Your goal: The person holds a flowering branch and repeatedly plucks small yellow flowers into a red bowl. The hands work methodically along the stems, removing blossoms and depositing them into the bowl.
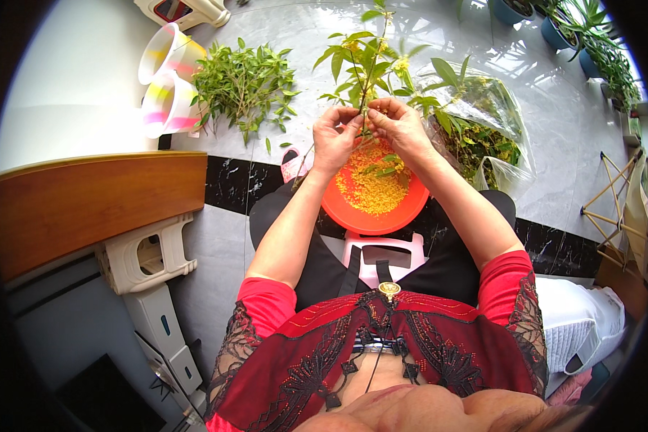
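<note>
My left hand (336,137) pinches the stem of a leafy branch with small yellow flowers (368,65), which rises upright above both hands. My right hand (399,127) has its thumb and fingertips together at the same stem, just right of the left fingers; whether they hold a flower or the stem is hard to tell. Below the hands, a red plastic basin (351,218) holds many loose yellow-orange blossoms (378,189) and a few green leaves. A clear plastic bag (510,108) of flowering branches lies open right of the basin.
A heap of leafy cut twigs (248,86) lies on the tiled floor, beside two translucent plastic bins (167,102). A pink plastic stool (362,270) stands between my knees. A wooden panel (102,205) is at left, potted plants (559,32) at upper right, a folding frame (607,210) at right.
</note>
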The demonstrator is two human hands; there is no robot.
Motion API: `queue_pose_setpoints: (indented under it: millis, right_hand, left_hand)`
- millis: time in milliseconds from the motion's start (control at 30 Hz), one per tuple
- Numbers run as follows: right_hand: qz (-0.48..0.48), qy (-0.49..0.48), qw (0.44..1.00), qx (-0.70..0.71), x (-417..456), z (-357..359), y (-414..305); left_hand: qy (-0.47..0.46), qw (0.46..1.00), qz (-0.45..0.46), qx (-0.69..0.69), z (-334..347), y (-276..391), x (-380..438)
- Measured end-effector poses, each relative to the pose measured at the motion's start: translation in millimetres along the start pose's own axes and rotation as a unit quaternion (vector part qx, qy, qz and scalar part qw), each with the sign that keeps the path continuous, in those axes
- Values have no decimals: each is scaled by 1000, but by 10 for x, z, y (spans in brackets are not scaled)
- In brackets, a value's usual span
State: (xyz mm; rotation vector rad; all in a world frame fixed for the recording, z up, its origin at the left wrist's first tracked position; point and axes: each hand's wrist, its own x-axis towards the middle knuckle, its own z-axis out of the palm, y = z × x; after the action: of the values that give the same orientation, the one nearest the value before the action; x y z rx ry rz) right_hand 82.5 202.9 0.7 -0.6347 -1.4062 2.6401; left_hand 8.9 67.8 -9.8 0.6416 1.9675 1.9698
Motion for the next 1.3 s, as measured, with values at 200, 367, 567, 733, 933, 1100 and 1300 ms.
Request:
queue_pose_setpoints:
  millis: [200, 367, 567, 733, 933, 1100, 1300]
  right_hand:
    - [-83, 13, 992, -97, 3, 33, 53]
    - [-14, 28, 999, 11, -9, 37, -12]
    - [56, -17, 985, 161, 36, -37, -85]
    - [50, -63, 974, 213, 43, -60, -147]
    - [62, -88, 971, 213, -11, 7, -286]
    - [53, -150, 962, 220, 36, -79, -231]
    - [50, -122, 980, 148, 0, -26, -250]
  left_hand:
    - [-58, 998, -11, -6, 24, 30, -31]
    - [-40, 999, -24, 9, -25, -11, -6]
    - [-73, 992, -79, -70, 10, 35, -36]
    - [-123, 981, -94, -119, 16, 76, -38]
    - [-161, 957, -150, -189, -22, 84, -41]
    - [-167, 941, -185, -229, -19, 176, -39]
    - [-179, 938, -177, -238, -84, 113, -27]
